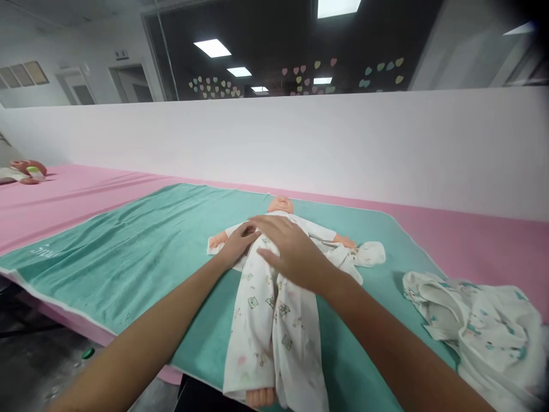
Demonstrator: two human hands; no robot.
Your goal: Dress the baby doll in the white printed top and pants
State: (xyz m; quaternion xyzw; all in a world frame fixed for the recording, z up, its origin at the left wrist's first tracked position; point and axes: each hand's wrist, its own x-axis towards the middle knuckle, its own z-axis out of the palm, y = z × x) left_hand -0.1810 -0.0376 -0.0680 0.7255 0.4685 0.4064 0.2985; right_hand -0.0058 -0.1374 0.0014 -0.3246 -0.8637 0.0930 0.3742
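A baby doll (282, 204) lies on its back, arms spread, on a green towel. It wears a white long-sleeved top (316, 230) and white pants (253, 303) printed with small green and brown figures. My left hand (238, 242) rests at the doll's waist on the left side, thumb apart from the curved fingers; some fingertips are hidden. Over the doll's belly is my right hand (291, 249), its fingers stretched out and thumb apart, partly covering the waistband. White cloth (371, 254) lies bunched beside the doll's hand on the right.
The green towel (163, 229) covers part of a pink surface (86, 186). A crumpled white printed cloth (484, 326) sits at the right. Part of another doll (28, 169) shows far left. A low white wall (300, 143) stands behind, with dark glass above.
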